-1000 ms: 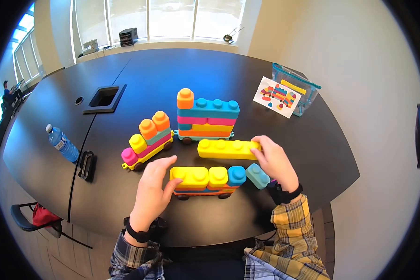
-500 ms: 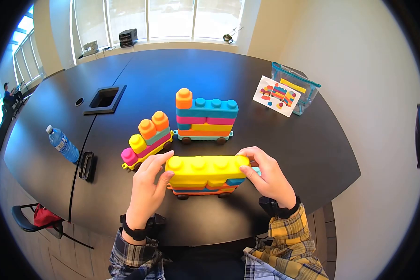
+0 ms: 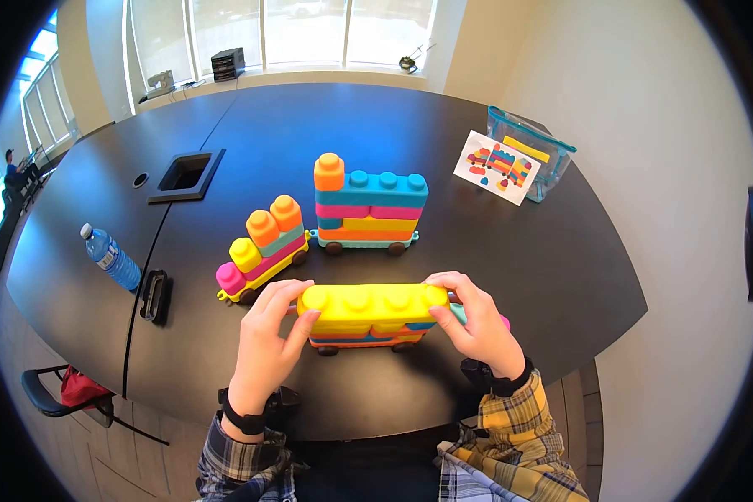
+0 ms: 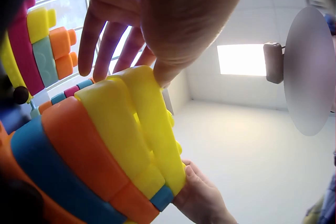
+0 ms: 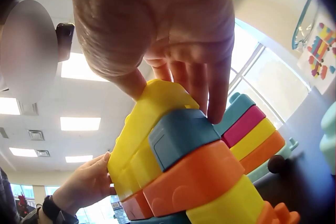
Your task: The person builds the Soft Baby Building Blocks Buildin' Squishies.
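A long yellow block lies across the top of the nearest block wagon, held at both ends. My left hand pinches its left end between thumb and fingers; my right hand pinches the right end. In the left wrist view the long block rests along the yellow blocks below, with small gaps between them. From the right wrist view, the long block sits over a blue block and a yellow one, above orange blocks.
Behind stand a taller wagon and a stepped wagon. A teal block lies partly hidden by the right hand. A bottle and black case are left; a picture card leans by a clear bag at back right.
The long yellow block has moved left and toward me onto the near wagon, carried by my right hand. My left hand has taken its other end. Over the last half second both hands barely moved.
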The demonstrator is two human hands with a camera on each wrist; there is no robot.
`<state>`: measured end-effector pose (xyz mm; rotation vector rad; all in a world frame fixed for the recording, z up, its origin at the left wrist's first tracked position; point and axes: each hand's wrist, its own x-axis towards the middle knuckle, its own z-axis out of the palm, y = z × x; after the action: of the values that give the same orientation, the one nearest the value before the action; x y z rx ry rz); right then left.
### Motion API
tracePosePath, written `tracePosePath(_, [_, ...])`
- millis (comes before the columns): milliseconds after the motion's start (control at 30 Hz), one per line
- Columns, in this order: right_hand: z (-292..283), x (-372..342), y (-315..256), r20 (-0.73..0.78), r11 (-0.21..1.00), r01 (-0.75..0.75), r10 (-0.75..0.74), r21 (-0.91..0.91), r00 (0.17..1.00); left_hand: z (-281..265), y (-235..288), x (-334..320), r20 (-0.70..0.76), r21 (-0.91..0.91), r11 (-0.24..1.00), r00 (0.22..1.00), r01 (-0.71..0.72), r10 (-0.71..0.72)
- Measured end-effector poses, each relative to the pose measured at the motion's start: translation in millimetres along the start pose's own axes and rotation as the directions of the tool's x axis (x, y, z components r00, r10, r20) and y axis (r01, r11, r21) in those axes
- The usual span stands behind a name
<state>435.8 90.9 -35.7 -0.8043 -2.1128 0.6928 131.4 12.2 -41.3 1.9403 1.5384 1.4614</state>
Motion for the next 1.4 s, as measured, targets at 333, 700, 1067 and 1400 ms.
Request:
tracePosePath(333, [7, -5, -1, -0.041, 0.999, -0.036, 0.034, -0.029, 0.999, 4, -2, -4, -0.018, -0.017, 1.000, 1.000, 0.017, -0.018])
tracePosePath(700, [9, -4, 0, -0.049, 0.999, -0.029, 0.028, -0.025, 0.998, 3, 2, -2, -0.004, 0.017, 1.000, 1.000, 0.002, -0.002])
tracePosePath(1067, [7, -1, 6, -0.028, 1.000, -0.011, 0.011, 0.030, 1.000, 9, 2, -3, -0.018, -0.088, 0.985, 0.989, 0.146, -0.148])
tracePosePath(1400, [-36, -22, 43, -0.023, 0.675, -0.197, 0.258, -0.711, 0.966, 7, -3, -2, 0.013, -0.057, 0.991, 0.993, 0.119, -0.119])
